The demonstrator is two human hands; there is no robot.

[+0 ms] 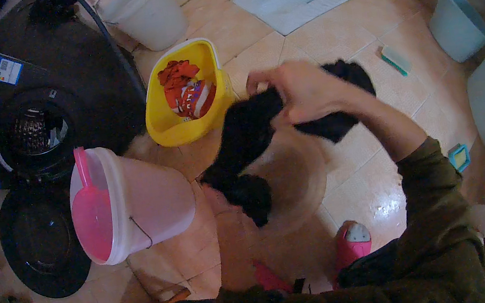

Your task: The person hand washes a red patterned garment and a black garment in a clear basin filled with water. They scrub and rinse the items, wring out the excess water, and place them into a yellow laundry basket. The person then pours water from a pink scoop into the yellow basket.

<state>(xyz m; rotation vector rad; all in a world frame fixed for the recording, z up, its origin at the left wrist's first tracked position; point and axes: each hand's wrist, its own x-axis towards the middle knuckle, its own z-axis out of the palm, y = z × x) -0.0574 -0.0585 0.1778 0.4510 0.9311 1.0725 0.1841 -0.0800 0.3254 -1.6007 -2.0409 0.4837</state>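
My right hand (308, 89) grips a black cloth garment (248, 127). One part hangs down to the left in a bunched end; another dark part shows behind my wrist. Beneath the garment is a round, pale basin (307, 179), blurred and partly covered. A blurred reddish patch beside the cloth's lower left end may be part of my left hand (219, 197), but its fingers cannot be made out. To the left of the cloth, a yellow plastic basin (160, 126) holds red clothing (178, 74) and a red printed packet (198, 99).
A white bucket (156, 200) with a pink dipper (82, 169) stands left, before a black front-loading washing machine (93, 112) with its door (45, 239) open. Beyond are a squat toilet (265, 13) and a whitish bucket (159, 19). A brush (395, 60) and bluish bucket (453, 29) are right.
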